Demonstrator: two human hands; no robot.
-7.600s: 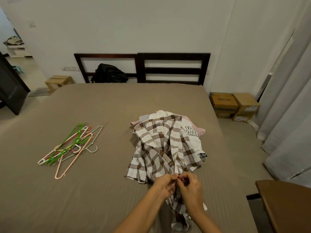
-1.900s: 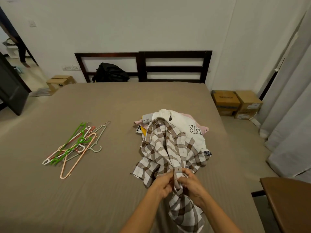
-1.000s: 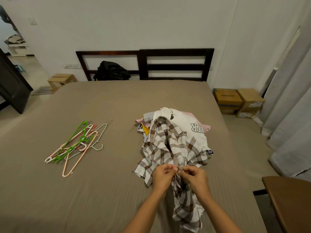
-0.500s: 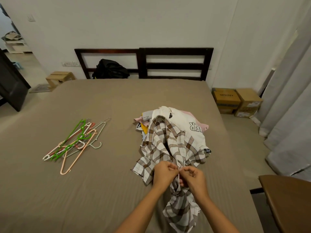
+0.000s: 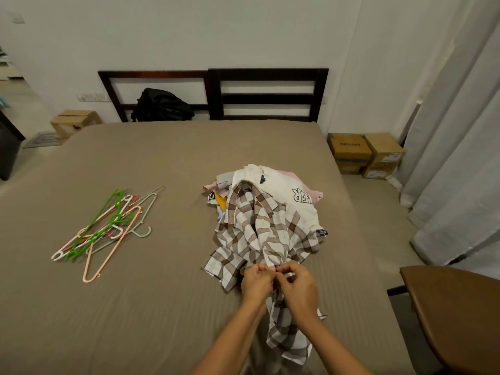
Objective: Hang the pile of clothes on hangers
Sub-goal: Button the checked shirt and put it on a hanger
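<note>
**A:** What are the hands doing?

**B:** They sit close together over the near part of the bed. The left hand (image 5: 255, 280) and the right hand (image 5: 300, 286) both have curled fingers. Each pinches the front edge of a brown-and-white checked shirt (image 5: 259, 231), and their fingertips almost meet. Whether a button sits between them I cannot tell; it is too small.

**A:** How does the shirt lie?

**B:** Its lower part hangs bunched below the hands, toward the person. The upper part, with the collar, runs away from them and up onto the pile of clothes (image 5: 281, 185).

**A:** What else is in the pile?

**B:** Under the shirt is a white top (image 5: 297, 197) with dark block letters. A pink piece (image 5: 315, 194) shows at the far right edge and a bit of yellow cloth (image 5: 221, 203) on the left. The pile rests right of the middle of the bed (image 5: 162, 307), on a taupe sheet.

**A:** And the hangers?

**B:** The hangers (image 5: 108, 226) lie flat on the sheet in a loose heap of green, peach, white, red and grey-green. They are well to the left of the pile, apart from both hands.

**A:** Further out?

**B:** A black bag (image 5: 162, 105) leans against a dark slatted headboard (image 5: 267, 96). Two cardboard boxes (image 5: 365, 155) stand on the floor right of the bed. Pale curtains (image 5: 460, 158) hang along the right side, and a brown wooden surface (image 5: 454, 315) fills the near right corner.
</note>
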